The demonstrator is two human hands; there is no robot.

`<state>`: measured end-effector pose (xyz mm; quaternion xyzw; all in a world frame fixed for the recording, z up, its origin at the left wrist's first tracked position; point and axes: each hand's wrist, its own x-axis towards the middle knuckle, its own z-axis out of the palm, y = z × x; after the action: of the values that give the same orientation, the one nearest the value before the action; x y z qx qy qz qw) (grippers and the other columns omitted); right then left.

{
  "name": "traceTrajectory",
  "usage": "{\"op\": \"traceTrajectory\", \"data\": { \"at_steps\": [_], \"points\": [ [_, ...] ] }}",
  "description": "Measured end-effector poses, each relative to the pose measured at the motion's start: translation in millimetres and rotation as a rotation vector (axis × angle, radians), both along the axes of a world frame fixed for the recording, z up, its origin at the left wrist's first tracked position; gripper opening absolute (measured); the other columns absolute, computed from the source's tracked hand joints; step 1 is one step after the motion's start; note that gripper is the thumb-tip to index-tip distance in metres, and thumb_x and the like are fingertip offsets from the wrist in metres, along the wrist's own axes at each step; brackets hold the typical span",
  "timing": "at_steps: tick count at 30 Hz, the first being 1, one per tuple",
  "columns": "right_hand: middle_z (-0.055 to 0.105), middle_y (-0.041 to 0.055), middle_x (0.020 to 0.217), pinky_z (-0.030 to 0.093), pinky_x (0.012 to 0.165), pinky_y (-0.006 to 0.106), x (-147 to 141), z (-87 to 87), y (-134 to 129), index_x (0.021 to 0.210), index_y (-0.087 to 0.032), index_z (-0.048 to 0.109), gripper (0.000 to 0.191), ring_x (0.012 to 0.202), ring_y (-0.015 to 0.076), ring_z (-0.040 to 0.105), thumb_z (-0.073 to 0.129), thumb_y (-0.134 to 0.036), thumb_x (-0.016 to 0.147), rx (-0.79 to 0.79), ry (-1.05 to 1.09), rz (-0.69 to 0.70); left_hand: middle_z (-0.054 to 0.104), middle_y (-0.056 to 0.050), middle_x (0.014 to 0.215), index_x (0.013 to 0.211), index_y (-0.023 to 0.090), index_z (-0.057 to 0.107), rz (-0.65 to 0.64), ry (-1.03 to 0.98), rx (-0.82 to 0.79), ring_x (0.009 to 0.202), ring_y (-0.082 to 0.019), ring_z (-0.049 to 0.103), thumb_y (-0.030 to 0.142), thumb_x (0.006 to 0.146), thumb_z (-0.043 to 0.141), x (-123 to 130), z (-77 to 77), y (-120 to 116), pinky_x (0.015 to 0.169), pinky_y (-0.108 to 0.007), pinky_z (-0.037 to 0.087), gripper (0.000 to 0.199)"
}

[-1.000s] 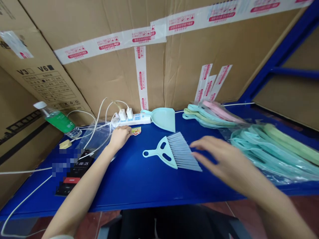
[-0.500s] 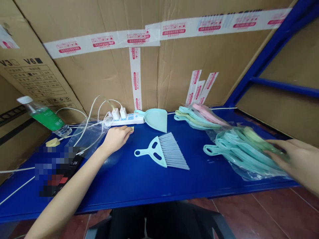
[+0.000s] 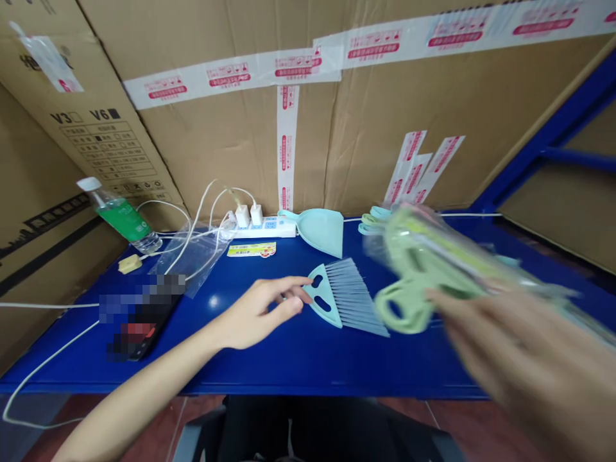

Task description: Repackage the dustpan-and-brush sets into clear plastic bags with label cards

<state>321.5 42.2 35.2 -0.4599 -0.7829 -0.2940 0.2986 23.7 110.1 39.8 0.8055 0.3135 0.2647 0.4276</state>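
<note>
A plastic-wrapped bundle of green hand brushes point(image 3: 433, 269) is lifted above the blue table point(image 3: 289, 378), blurred, grasped in the right hand point(image 3: 520, 366). The left hand point(image 3: 257, 314), fingers loosely curled, reaches over the handle of a pale teal hand brush point(image 3: 346, 298); whether it grips cannot be told. A teal dustpan point(image 3: 320, 231) lies beyond.

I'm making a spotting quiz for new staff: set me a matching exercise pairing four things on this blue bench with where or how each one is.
Things:
1. Hand brush
2. Plastic bottle
3. Mint dustpan
4. White power strip

Descriptions:
A. Two white plugs in its sockets
B. Green liquid inside
C. Beside the fingers of the left hand
D. Just right of the power strip

Pairs: 1-C, 2-B, 3-D, 4-A
</note>
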Motion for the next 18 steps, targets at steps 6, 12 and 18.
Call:
{"op": "traceTrajectory", "data": {
  "at_steps": [6,12,18],
  "points": [
    [0.058,0.0028,0.061,0.046,0.059,0.031,-113,-13.6,24,0.09,-0.013,0.073,0.035,0.062,0.017,0.055,0.039,-0.004,0.094,0.045,-0.126,0.353,0.068,-0.005,0.085,0.119,0.017,0.058,0.021,-0.376,-0.67,0.071,-0.015,0.065,0.048,0.08,0.074,-3,-22.1,-25,0.067,-0.026,0.051,0.053],
    [0.071,0.01,0.093,0.053,0.078,0.036,-108,-17.5,39,0.115,-0.013,0.067,0.031,0.087,0.0218,0.063,0.043,-0.018,0.097,-0.242,-0.054,0.476,0.068,-0.004,0.079,0.129,0.018,0.052,0.202,-0.413,-0.667,0.05,-0.009,0.054,0.039,0.086,0.07,-44,-31.1,-32,0.049,-0.021,0.037,0.052],
    [0.069,0.0122,0.098,0.055,0.077,0.038,-91,-23.3,60,0.112,-0.015,0.066,0.026,0.09,0.0235,0.064,0.049,-0.023,0.095,-0.244,-0.023,0.353,0.07,-0.007,0.084,0.133,0.019,0.052,0.271,-0.453,-0.613,0.048,-0.007,0.047,0.038,0.088,0.068,-69,-33.2,-35,0.045,-0.021,0.032,0.052]
  ]
}}
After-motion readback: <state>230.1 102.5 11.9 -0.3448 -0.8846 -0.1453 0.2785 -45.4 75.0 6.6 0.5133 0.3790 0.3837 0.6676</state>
